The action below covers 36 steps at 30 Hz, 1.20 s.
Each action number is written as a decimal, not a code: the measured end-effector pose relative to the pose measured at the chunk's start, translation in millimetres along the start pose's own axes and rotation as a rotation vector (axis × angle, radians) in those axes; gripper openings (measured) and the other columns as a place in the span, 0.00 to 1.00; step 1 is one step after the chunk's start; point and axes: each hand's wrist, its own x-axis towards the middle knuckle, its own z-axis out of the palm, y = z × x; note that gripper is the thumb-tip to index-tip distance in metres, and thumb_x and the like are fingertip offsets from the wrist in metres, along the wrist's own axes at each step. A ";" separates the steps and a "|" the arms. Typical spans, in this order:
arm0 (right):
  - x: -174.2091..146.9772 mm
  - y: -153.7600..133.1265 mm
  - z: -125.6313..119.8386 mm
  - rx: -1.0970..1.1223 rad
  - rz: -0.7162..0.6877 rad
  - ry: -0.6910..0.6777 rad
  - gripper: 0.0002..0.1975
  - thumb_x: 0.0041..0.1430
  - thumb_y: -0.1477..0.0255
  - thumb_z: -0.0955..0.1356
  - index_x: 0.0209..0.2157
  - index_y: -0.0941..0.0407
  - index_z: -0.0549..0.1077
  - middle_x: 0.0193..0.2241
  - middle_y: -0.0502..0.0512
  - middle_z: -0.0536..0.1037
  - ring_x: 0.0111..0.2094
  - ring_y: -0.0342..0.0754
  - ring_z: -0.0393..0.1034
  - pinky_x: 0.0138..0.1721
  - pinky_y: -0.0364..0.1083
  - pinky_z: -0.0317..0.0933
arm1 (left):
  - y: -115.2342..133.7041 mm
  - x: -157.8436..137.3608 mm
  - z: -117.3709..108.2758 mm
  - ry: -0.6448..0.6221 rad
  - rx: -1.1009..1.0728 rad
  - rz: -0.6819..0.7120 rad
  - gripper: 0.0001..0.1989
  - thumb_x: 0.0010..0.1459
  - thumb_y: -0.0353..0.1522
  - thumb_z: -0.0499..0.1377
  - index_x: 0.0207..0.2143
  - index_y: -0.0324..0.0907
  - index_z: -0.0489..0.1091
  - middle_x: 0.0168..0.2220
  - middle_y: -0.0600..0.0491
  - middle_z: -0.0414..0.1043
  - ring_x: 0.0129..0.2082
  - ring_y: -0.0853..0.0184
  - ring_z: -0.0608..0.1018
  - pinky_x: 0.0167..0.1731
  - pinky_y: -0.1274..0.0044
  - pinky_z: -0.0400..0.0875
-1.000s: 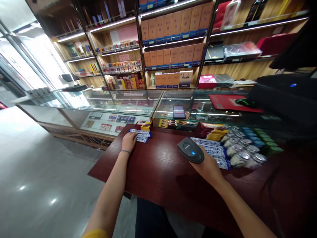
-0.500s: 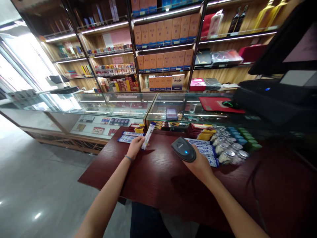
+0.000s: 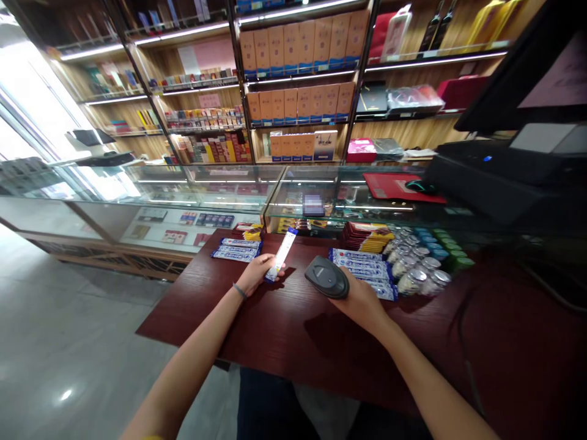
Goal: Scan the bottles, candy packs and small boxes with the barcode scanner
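Between the fingers of my left hand (image 3: 257, 274) is a long, thin blue-and-white packet (image 3: 282, 253), tilted up above the dark red table (image 3: 275, 330). My right hand (image 3: 362, 302) is wrapped round a black barcode scanner (image 3: 328, 277), whose front end points left toward the packet. A small gap separates scanner and packet. Similar packets (image 3: 236, 249) lie in a row beyond my left hand. More blue-and-white packets (image 3: 367, 272) lie just behind the scanner, partly hidden by my right hand.
Lidded jars (image 3: 415, 278) stand right of the packets, with blue and green-topped containers behind. A stack of red-and-yellow packs (image 3: 367, 237) sits near the glass counter (image 3: 206, 183). A monitor (image 3: 527, 73) and black machine (image 3: 495, 177) are at the right. Shelves with boxes (image 3: 300, 46) line the back.
The packet in my left hand has shifted slightly right and turned its white face up. The scanner has moved a little left, nearer the packet, and its blue light no longer shows.
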 end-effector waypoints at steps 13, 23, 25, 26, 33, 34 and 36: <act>7.2 -6.0 -21.4 0.044 0.173 -0.024 0.23 0.53 0.64 0.71 0.50 0.49 0.65 0.31 0.52 0.81 0.34 0.60 0.79 0.29 0.46 0.58 | 2.5 1.5 3.3 0.006 -0.057 0.042 0.24 0.50 0.45 0.69 0.41 0.38 0.71 0.40 0.49 0.77 0.33 0.67 0.81 0.32 0.76 0.77; 8.7 27.1 -74.5 0.181 0.218 0.212 0.24 0.53 0.65 0.71 0.52 0.49 0.66 0.41 0.55 0.81 0.45 0.60 0.77 0.41 0.51 0.68 | 15.8 24.1 47.2 0.058 0.405 0.261 0.20 0.51 0.44 0.67 0.41 0.39 0.73 0.34 0.49 0.78 0.36 0.62 0.80 0.37 0.73 0.72; 0.9 38.1 -82.2 0.196 0.232 0.249 0.26 0.51 0.65 0.72 0.53 0.49 0.66 0.42 0.56 0.81 0.47 0.60 0.76 0.44 0.53 0.68 | 15.9 25.0 69.7 0.059 0.597 0.378 0.15 0.54 0.40 0.65 0.41 0.41 0.74 0.38 0.50 0.79 0.38 0.62 0.80 0.40 0.72 0.72; -4.2 43.5 -85.6 0.197 0.237 0.264 0.27 0.51 0.65 0.72 0.53 0.50 0.66 0.43 0.56 0.81 0.47 0.60 0.76 0.45 0.54 0.69 | 15.2 24.6 81.7 0.057 0.693 0.440 0.13 0.56 0.38 0.63 0.42 0.42 0.74 0.40 0.50 0.79 0.40 0.61 0.79 0.42 0.71 0.71; -50.2 66.8 -110.4 0.151 0.313 0.320 0.24 0.53 0.64 0.72 0.52 0.48 0.67 0.40 0.55 0.82 0.45 0.59 0.78 0.42 0.51 0.70 | -4.1 23.8 155.8 -0.057 1.127 0.679 0.10 0.59 0.30 0.60 0.44 0.45 0.74 0.44 0.49 0.77 0.47 0.59 0.77 0.49 0.71 0.70; -56.7 68.5 -114.1 0.139 0.324 0.322 0.24 0.53 0.65 0.72 0.52 0.48 0.68 0.39 0.55 0.82 0.45 0.59 0.78 0.41 0.51 0.70 | -7.1 24.7 163.4 -0.074 1.156 0.684 0.09 0.59 0.30 0.60 0.43 0.45 0.74 0.44 0.49 0.77 0.46 0.60 0.77 0.48 0.71 0.70; -68.7 71.6 -120.9 0.128 0.339 0.325 0.22 0.53 0.65 0.71 0.50 0.48 0.68 0.38 0.55 0.83 0.44 0.59 0.78 0.39 0.50 0.70 | -12.0 26.6 176.3 -0.092 1.205 0.688 0.09 0.59 0.30 0.60 0.43 0.45 0.74 0.44 0.49 0.76 0.46 0.60 0.77 0.47 0.71 0.70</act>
